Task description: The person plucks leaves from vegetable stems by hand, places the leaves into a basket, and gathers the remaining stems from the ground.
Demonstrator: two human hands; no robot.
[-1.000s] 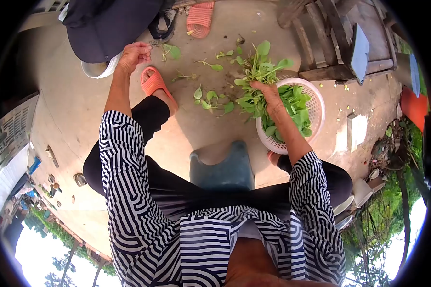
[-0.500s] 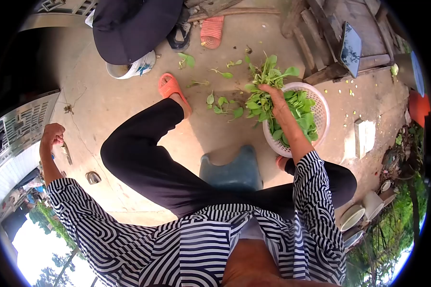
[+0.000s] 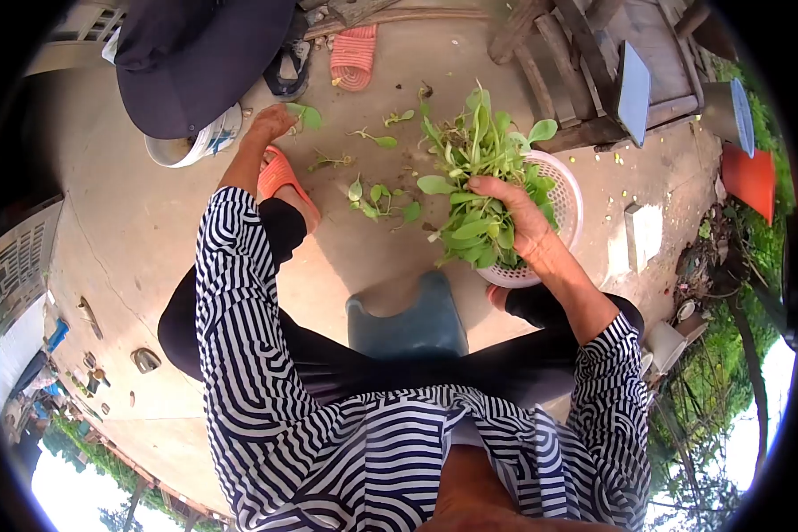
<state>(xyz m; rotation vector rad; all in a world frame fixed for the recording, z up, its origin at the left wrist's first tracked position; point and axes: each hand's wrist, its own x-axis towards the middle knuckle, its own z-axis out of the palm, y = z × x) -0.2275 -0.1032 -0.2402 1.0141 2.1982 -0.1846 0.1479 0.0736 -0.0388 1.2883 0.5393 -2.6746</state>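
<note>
My right hand point(image 3: 523, 213) is wrapped round a thick bunch of leafy greens point(image 3: 479, 151), held above the white plastic colander point(image 3: 569, 191). More green leaves lie in the colander, partly hidden by the bunch and the hand. My left hand point(image 3: 273, 122) reaches down to the floor beside the left foot, its fingers closed at the stem end of a leafy sprig point(image 3: 307, 115). The fingertips are partly hidden. Several loose sprigs point(image 3: 381, 202) are scattered on the concrete between the two hands.
A dark hat point(image 3: 204, 62) sits over a white bucket point(image 3: 215, 137) at upper left. A loose orange slipper point(image 3: 354, 58) lies ahead. Below me is a blue-green plastic stool point(image 3: 408, 319). Wooden furniture point(image 3: 576, 71) stands at upper right, near an orange-red container point(image 3: 747, 184).
My left hand has swung from the far left inward and forward to the sprig on the floor. My right hand has lifted and turned the bunch over the colander. The whole view has shifted slightly.
</note>
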